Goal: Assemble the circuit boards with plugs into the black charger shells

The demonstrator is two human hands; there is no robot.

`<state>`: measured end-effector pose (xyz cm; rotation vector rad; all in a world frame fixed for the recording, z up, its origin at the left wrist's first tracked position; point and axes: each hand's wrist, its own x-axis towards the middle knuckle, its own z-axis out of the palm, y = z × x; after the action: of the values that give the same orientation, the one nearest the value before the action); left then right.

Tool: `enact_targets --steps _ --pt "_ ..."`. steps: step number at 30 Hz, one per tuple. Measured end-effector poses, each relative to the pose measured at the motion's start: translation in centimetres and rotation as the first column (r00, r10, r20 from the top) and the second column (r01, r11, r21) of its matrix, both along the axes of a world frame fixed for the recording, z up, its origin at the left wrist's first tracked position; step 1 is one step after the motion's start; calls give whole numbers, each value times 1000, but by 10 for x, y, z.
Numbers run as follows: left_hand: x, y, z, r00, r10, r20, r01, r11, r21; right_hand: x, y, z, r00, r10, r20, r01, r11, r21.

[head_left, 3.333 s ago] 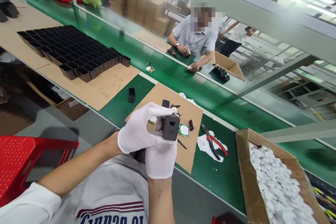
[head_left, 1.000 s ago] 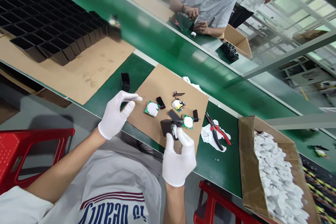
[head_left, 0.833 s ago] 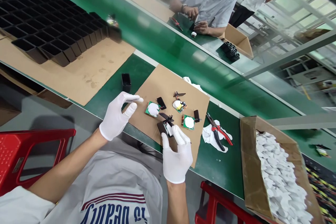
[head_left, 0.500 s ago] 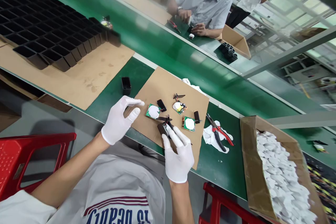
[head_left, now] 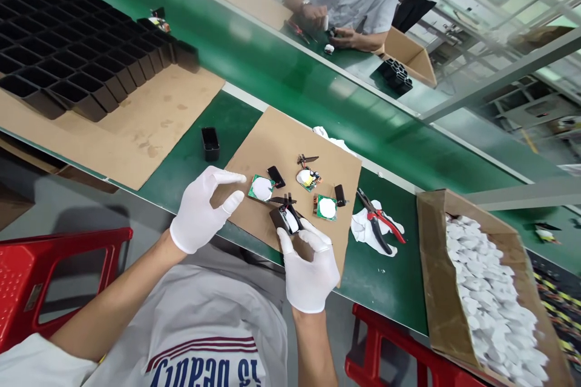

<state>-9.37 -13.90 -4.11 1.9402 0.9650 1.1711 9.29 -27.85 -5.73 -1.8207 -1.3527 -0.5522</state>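
Note:
My left hand, in a white glove, hovers beside the left edge of a cardboard sheet. Its thumb and fingers are apart and hold nothing. My right hand, also gloved, has its thumb and fingers on the near and right sides of a small black plastic case. Inside that case a white pad shows, and dark parts with wires stick out at its top. Left of the case lies a green circuit board with a white pad on it. Another such board lies to the right, and a third assembly lies farther back.
Red-and-black pliers rest on a white cloth at right. Beyond them stands a cardboard box of white pads. A single black case stands at left, near rows of black cases. A co-worker's hands are across the bench.
My right fingers have drawn back from over the black case's opening toward its right side, uncovering the white pad inside. My left hand keeps the same pose. The view has shifted slightly.

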Motion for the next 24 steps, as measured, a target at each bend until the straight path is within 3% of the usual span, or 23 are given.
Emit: enact_targets --steps 8,12,15,18,20,22,24 --pt "1 2 -4 1000 4 -4 -4 999 51 4 1 6 997 76 -27 -77 996 -39" --pt "0 0 -3 1000 1 -10 0 997 83 8 2 10 979 117 -167 -130 989 -67" --pt "0 -10 6 998 -59 -26 61 994 91 9 0 19 942 122 -313 -135 991 -21" --pt "2 -28 22 968 -244 -63 238 967 -93 6 -5 34 816 190 -546 -189 980 58" --pt "6 -39 29 931 -366 -4 354 902 -248 2 -8 44 705 258 -661 -255 961 104" --pt "10 -46 31 914 -391 105 402 849 -342 0 -9 51 646 342 -682 -348 928 135" --pt "14 -48 29 919 -339 201 392 837 -382 1 -9 53 652 422 -630 -448 885 129"
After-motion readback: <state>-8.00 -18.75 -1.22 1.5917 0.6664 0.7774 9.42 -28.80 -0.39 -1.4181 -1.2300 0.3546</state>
